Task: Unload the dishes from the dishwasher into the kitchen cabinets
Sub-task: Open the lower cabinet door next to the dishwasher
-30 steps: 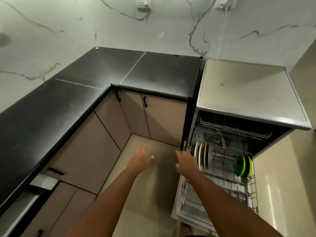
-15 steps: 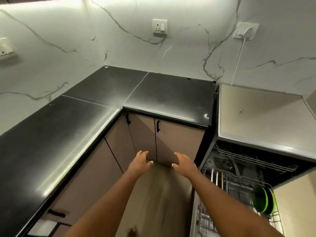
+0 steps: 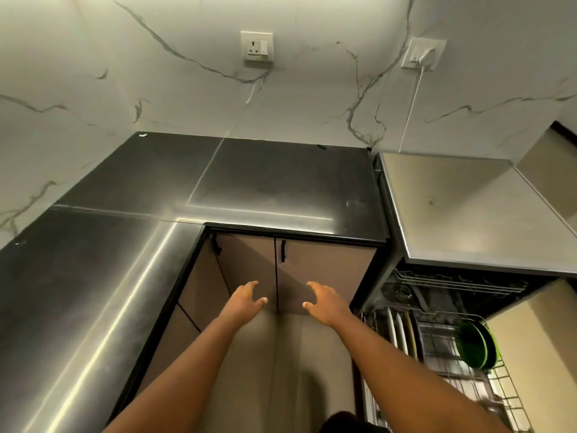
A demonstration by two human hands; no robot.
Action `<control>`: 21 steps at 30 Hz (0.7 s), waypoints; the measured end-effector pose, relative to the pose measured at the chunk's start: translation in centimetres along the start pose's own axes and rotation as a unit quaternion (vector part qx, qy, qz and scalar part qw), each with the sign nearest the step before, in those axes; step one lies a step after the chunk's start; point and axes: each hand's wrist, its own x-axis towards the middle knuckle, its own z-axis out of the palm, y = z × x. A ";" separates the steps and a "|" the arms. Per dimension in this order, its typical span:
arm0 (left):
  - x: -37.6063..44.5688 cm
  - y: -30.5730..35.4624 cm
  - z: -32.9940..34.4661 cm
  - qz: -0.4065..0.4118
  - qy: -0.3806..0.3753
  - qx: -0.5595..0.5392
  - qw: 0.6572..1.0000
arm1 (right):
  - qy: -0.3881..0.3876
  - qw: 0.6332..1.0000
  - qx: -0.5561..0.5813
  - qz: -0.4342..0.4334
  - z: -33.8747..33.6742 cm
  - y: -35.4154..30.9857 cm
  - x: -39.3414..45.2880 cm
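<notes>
The dishwasher (image 3: 462, 210) stands open at the right, its wire lower rack (image 3: 437, 342) pulled out. In the rack stand several pale plates (image 3: 398, 331) on edge and green plates (image 3: 474, 345) further right. My left hand (image 3: 245, 303) and my right hand (image 3: 326, 304) hang empty in front of two closed beige cabinet doors (image 3: 299, 276) with black handles, fingers loosely spread, palms facing each other. Neither hand touches a door or a dish.
A black L-shaped countertop (image 3: 271, 185) runs along the left and back walls above more closed beige cabinets (image 3: 199, 285). The marble wall carries two sockets (image 3: 257, 46), one with a white cord. Beige floor (image 3: 274, 370) lies below my arms.
My view has risen and turned left from the rack toward the cabinet doors. Both hands moved away from the dishwasher rack and now hang before the doors, still empty.
</notes>
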 end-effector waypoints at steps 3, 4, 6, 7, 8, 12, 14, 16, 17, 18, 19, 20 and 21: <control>2.3 0.9 -0.5 0.008 -0.006 -0.011 1.000 | -0.002 0.999 0.047 0.022 -0.2 -0.7 2.4; 2.7 1.1 -0.4 0.009 -0.009 -0.013 1.000 | -0.002 0.997 0.065 0.029 -0.3 -1.0 2.9; 4.4 1.5 -0.6 0.005 -0.017 -0.018 1.000 | -0.005 0.995 0.092 0.039 -0.4 -1.3 5.2; 5.9 1.7 -0.7 -0.001 -0.019 -0.022 1.000 | -0.007 0.994 0.102 0.043 -0.4 -1.5 7.1; 6.7 1.7 -0.7 -0.006 -0.021 -0.028 0.999 | -0.008 0.993 0.110 0.048 -0.5 -1.7 8.3; 10.9 1.0 -1.4 -0.032 -0.032 -0.025 0.999 | -0.018 0.990 0.131 0.059 -0.4 -2.5 14.5; 12.8 0.7 -1.8 -0.052 -0.039 -0.030 0.997 | -0.033 0.987 0.142 0.073 -0.3 -2.9 17.3; 14.1 0.7 -2.1 -0.069 -0.042 -0.035 0.996 | -0.044 0.984 0.150 0.084 -0.1 -3.1 19.1; 15.0 0.7 -2.1 -0.078 -0.043 -0.037 0.995 | -0.052 0.983 0.154 0.090 0.2 -3.1 20.3; 15.8 0.8 -1.9 -0.085 -0.045 -0.037 0.995 | -0.063 0.981 0.154 0.097 0.3 -3.2 21.1; 16.5 1.0 -1.8 -0.089 -0.047 -0.038 0.994 | -0.074 0.980 0.154 0.099 0.7 -3.1 22.0; 17.3 1.1 -1.5 -0.093 -0.049 -0.038 0.994 | -0.086 0.979 0.153 0.100 1.0 -3.1 22.9; 17.8 1.6 -1.3 -0.093 -0.053 -0.038 0.994 | -0.091 0.979 0.154 0.101 1.0 -3.0 23.4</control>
